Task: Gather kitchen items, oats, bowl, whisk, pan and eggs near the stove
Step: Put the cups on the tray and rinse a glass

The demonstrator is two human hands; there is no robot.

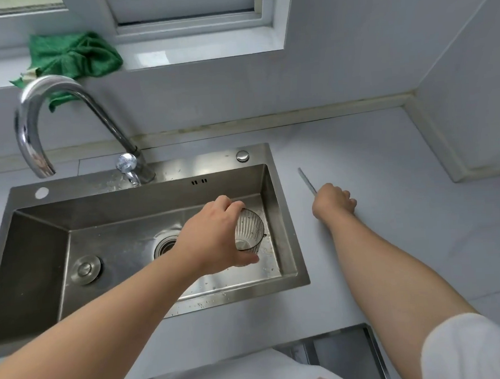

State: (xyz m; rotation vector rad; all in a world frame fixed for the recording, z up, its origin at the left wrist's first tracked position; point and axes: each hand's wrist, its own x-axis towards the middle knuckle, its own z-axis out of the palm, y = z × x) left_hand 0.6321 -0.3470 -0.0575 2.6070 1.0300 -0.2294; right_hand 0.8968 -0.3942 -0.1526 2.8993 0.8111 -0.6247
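Sink (218, 162) w/ 1 tap (31, 123): left hand (213, 238) grips 1 glass (250, 230), right hand (332, 199) grips 1 thin utensil (306, 180)

A steel sink (223, 161) is set into a pale counter (388, 166), with a curved chrome faucet (28, 126) at its back rim. A round strainer (165, 244) and a stopper (85, 269) lie in the basin. A crumpled green cloth (74, 56) sits on the sill (176, 54) behind the faucet.
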